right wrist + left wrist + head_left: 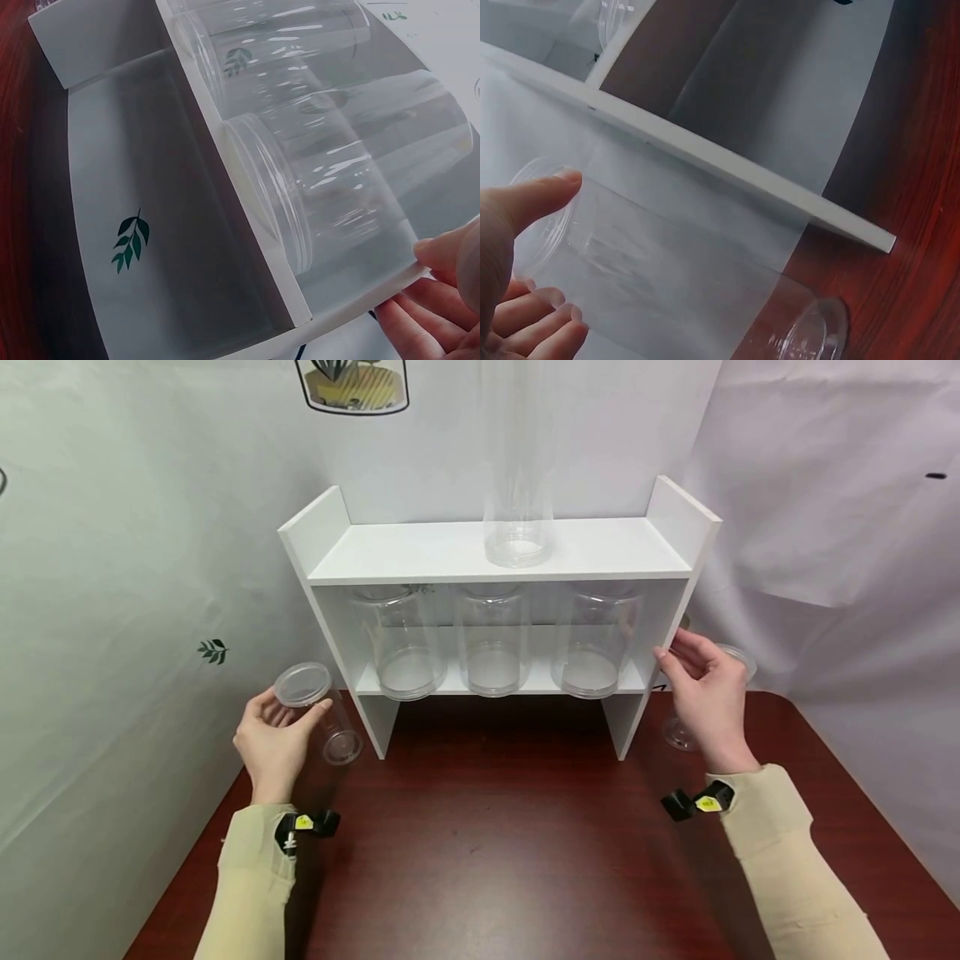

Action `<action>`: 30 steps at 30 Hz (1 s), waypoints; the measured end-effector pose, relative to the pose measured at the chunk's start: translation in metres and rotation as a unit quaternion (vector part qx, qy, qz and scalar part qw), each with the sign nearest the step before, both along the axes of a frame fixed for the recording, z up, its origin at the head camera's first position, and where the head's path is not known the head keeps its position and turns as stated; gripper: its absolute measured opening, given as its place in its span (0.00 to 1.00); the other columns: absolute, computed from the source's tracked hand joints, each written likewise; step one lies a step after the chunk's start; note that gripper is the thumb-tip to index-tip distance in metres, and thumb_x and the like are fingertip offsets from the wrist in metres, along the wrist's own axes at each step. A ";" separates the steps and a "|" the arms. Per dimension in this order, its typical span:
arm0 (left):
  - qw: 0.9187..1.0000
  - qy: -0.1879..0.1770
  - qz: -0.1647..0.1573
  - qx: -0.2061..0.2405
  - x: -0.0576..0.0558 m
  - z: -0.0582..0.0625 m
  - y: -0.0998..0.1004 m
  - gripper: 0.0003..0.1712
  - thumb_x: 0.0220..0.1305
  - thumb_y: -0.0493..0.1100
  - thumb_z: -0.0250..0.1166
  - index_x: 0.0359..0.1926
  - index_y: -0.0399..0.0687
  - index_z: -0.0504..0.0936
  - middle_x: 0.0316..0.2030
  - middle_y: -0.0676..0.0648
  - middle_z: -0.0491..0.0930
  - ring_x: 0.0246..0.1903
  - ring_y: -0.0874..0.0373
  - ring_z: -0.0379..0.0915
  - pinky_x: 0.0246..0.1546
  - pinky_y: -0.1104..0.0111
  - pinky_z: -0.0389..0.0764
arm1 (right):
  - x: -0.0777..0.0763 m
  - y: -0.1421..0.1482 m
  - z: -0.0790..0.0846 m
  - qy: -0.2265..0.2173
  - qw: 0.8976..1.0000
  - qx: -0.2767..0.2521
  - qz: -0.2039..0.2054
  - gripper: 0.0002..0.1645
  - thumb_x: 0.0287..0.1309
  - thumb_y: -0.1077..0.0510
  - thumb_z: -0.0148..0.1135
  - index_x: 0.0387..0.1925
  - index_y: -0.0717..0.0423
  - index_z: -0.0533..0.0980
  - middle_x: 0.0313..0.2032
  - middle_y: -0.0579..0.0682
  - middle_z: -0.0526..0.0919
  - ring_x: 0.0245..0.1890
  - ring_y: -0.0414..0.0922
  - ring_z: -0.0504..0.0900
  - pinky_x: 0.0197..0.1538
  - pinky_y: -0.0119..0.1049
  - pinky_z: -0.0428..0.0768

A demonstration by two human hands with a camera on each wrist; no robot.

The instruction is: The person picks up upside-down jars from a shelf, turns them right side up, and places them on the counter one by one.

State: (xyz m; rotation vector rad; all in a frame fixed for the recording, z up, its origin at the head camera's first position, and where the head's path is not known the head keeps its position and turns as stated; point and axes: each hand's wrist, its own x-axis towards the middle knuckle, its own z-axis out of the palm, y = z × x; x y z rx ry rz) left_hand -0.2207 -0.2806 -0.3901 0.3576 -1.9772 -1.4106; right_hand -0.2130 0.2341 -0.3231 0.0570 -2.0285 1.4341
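To the left of the white shelf (397,552), a tall clear plastic jar (342,745) stands on the table. My left hand (273,742) grips it near the top, thumb on one side and fingers on the other. In the left wrist view the same jar (667,262) stretches from the thumb down to the table. My right hand (712,697) pinches the front edge of the shelf's right side panel (637,718), thumb on the inner face and fingers outside. Partly hidden behind that hand is another clear jar (680,735).
Three clear jars stand on the lower board: left (408,647), middle (492,647), right (592,647). One taller clear jar (519,547) sits on the upper board. The dark red table (480,843) lies in front; a patterned backdrop (150,527) hangs behind.
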 end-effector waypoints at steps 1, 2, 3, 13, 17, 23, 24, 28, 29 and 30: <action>1.000 -0.004 -0.002 -0.002 -0.002 0.000 -0.001 0.45 0.46 0.49 0.85 0.64 0.45 0.77 0.57 0.42 0.81 0.54 0.56 0.80 0.54 0.69 0.80 | 0.000 0.000 0.000 0.001 1.000 0.000 0.000 0.22 0.63 0.62 0.70 0.58 0.63 0.81 0.52 0.62 0.85 0.45 0.33 0.85 0.46 0.24 0.81; 1.000 -0.009 -0.003 -0.005 -0.003 0.001 -0.003 0.45 0.46 0.50 0.85 0.65 0.45 0.77 0.58 0.42 0.81 0.54 0.56 0.80 0.54 0.70 0.79 | -0.001 0.000 0.000 0.002 1.000 0.000 0.000 0.22 0.63 0.62 0.70 0.58 0.63 0.81 0.52 0.62 0.85 0.45 0.33 0.85 0.46 0.24 0.81; 1.000 -0.013 -0.005 -0.007 -0.004 0.001 -0.004 0.45 0.46 0.51 0.85 0.65 0.46 0.77 0.58 0.42 0.80 0.54 0.56 0.80 0.54 0.70 0.79 | -0.001 -0.001 0.000 0.003 1.000 0.000 0.001 0.22 0.63 0.62 0.70 0.58 0.63 0.81 0.52 0.62 0.85 0.45 0.33 0.85 0.47 0.24 0.81; 1.000 -0.008 -0.012 -0.020 0.002 0.007 -0.003 0.56 0.50 0.51 0.83 0.77 0.53 0.64 0.70 0.45 0.69 0.67 0.55 0.67 0.66 0.68 0.69 | -0.001 -0.001 0.000 0.000 1.000 -0.008 0.004 0.22 0.63 0.61 0.71 0.58 0.63 0.81 0.51 0.61 0.85 0.45 0.34 0.85 0.47 0.25 0.82; 0.999 0.041 0.002 -0.026 0.007 0.015 0.001 0.54 0.50 0.49 0.83 0.75 0.56 0.66 0.69 0.49 0.70 0.68 0.60 0.66 0.67 0.70 0.66 | -0.001 0.000 0.000 -0.001 1.000 -0.013 -0.005 0.22 0.62 0.61 0.72 0.56 0.63 0.82 0.50 0.59 0.86 0.44 0.33 0.85 0.47 0.24 0.81; 0.993 0.119 0.013 -0.023 0.024 0.043 0.018 0.48 0.50 0.40 0.82 0.72 0.53 0.70 0.67 0.52 0.72 0.66 0.61 0.67 0.67 0.69 0.67 | 0.000 0.000 -0.001 0.006 1.000 -0.010 -0.015 0.21 0.61 0.62 0.73 0.54 0.64 0.83 0.48 0.58 0.87 0.41 0.30 0.85 0.45 0.23 0.81; 0.991 0.133 0.011 -0.021 0.028 0.050 0.023 0.48 0.50 0.38 0.82 0.72 0.51 0.71 0.67 0.51 0.73 0.66 0.61 0.68 0.67 0.68 0.67 | 0.000 0.000 -0.001 0.008 1.000 -0.007 -0.016 0.21 0.61 0.62 0.73 0.54 0.64 0.83 0.48 0.58 0.87 0.41 0.30 0.85 0.45 0.23 0.81; 0.984 0.177 -0.007 -0.016 0.045 0.075 0.044 0.44 0.50 0.34 0.81 0.70 0.47 0.74 0.65 0.49 0.75 0.64 0.58 0.70 0.66 0.65 0.68 | 0.002 -0.001 -0.001 0.015 1.000 0.000 -0.017 0.20 0.61 0.62 0.73 0.54 0.64 0.83 0.48 0.60 0.87 0.40 0.30 0.85 0.44 0.23 0.81; 0.982 0.187 -0.014 -0.015 0.048 0.080 0.048 0.44 0.50 0.33 0.80 0.69 0.47 0.74 0.64 0.48 0.75 0.64 0.57 0.70 0.66 0.65 0.69 | 0.002 -0.001 -0.001 0.015 1.000 0.001 -0.018 0.20 0.61 0.62 0.72 0.54 0.64 0.83 0.48 0.60 0.87 0.40 0.30 0.85 0.44 0.22 0.81; 0.980 0.197 -0.022 -0.015 0.051 0.084 0.052 0.43 0.51 0.33 0.80 0.69 0.46 0.75 0.64 0.48 0.76 0.64 0.57 0.70 0.66 0.64 0.69 | 0.002 -0.001 -0.001 0.014 1.000 0.002 -0.019 0.20 0.61 0.62 0.72 0.54 0.64 0.83 0.48 0.60 0.86 0.40 0.29 0.85 0.44 0.22 0.81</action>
